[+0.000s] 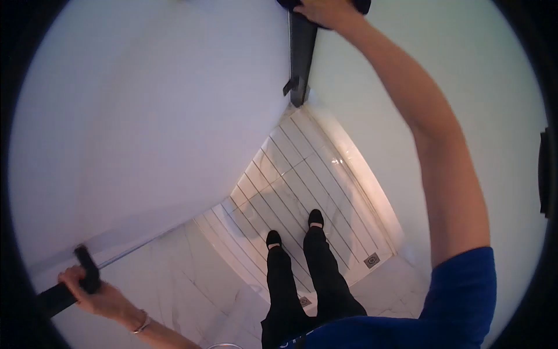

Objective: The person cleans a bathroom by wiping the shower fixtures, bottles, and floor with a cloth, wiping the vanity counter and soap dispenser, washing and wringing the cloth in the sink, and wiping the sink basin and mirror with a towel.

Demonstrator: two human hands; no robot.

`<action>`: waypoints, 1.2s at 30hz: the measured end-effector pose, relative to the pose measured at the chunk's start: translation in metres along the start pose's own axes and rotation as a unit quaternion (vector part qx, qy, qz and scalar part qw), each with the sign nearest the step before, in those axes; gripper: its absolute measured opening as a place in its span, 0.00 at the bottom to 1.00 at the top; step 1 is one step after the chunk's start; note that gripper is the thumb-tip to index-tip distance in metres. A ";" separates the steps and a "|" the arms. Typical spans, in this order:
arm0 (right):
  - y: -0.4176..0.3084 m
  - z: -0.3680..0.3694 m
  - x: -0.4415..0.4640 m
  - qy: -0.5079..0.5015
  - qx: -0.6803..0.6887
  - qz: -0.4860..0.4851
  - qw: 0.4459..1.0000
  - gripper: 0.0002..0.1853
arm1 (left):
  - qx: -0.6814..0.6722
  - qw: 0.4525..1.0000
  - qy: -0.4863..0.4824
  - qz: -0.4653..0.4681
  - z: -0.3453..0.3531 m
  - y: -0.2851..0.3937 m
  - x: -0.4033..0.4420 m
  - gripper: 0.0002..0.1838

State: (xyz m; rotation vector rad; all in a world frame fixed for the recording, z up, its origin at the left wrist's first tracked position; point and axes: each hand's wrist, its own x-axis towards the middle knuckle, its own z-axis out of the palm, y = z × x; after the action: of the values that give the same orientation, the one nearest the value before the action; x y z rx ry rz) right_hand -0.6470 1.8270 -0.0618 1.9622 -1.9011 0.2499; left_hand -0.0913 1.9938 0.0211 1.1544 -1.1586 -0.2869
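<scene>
At the lower left, my left hand (93, 296) has its fingers closed around a black bar (55, 301). A short black arm (85, 262) sticks up from the bar beside my thumb. A bracelet circles that wrist. My right hand (331, 13) reaches up to the top edge of the view, fingers bent over a black, soft-looking thing (361, 6), partly cut off by the frame. This black thing lies against the top of a dark upright post (301, 52) in the corner. The post has a small black bracket (289, 86) low on its side.
Pale smooth panels (163, 104) rise on the left and a greenish-white wall (360, 99) on the right. Below, my black shoes (315, 217) stand on a white slatted floor (290, 174) with a square drain (371, 260). A black fixture (545, 174) is at the right edge.
</scene>
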 end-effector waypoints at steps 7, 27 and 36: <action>-0.033 0.313 -0.157 0.013 0.013 -0.144 0.989 0.26 | 0.627 0.719 -0.150 0.262 -0.113 -0.070 0.157 0.16; -0.044 0.176 -0.823 -0.517 0.157 0.618 0.571 0.23 | 0.053 0.971 -0.222 0.064 0.004 -0.120 0.053 0.25; -0.160 0.506 -0.642 -0.252 0.558 0.672 0.417 0.19 | 0.256 0.579 -0.683 -0.366 -0.088 -0.166 -0.394 0.24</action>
State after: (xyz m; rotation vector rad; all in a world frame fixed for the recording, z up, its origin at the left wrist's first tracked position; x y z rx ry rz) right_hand -0.6010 2.2143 -0.7981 -0.1595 -3.8383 1.8932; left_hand -0.1314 2.2462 -0.3325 1.9709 -2.0846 -1.8630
